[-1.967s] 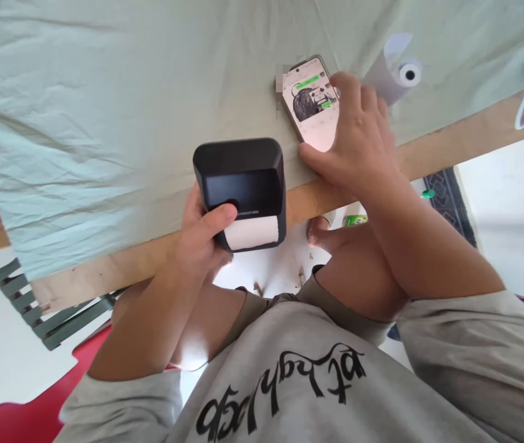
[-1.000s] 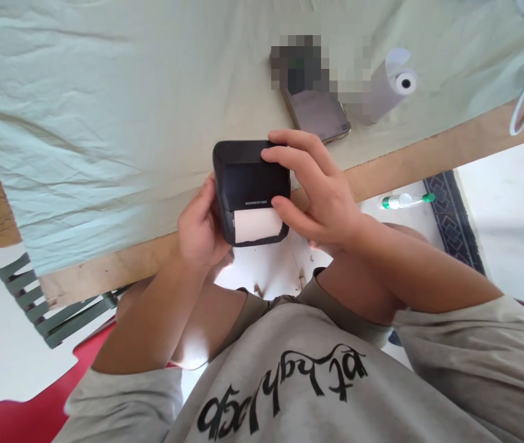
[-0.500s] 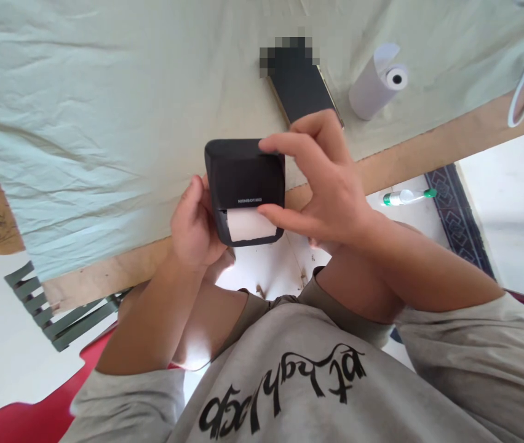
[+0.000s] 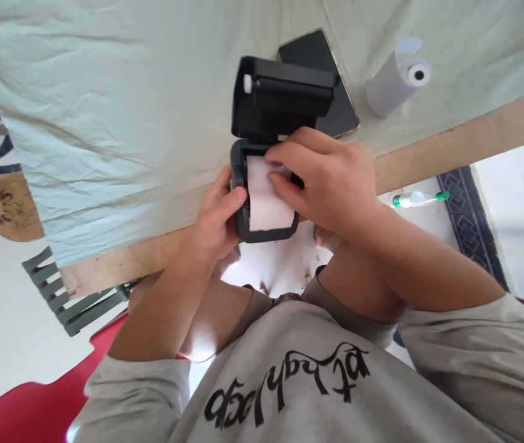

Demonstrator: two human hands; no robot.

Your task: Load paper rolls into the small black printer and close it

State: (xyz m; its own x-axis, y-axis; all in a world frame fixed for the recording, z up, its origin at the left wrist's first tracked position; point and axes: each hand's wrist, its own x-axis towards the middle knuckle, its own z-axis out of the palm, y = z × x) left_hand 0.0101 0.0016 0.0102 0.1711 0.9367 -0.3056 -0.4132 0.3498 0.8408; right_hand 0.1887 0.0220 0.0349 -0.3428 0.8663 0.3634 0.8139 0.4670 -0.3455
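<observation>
One head-worn camera looks forward and steeply down from above the wearer's chest. The light grey cloth shirt with black lettering (image 4: 308, 351) lies close, along the bottom edge; the black plastic box-shaped device (image 4: 266, 118) sits at middle range, near the centre; the wooden bench covered in pale green cloth (image 4: 151, 92) spreads across the top.

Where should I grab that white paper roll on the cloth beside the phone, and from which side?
Probably around the body of the white paper roll, coming from the near right side. It appears to stand on end, so its round wall is exposed there, while the phone lies to the left and the loose paper end curls off the far side.
</observation>
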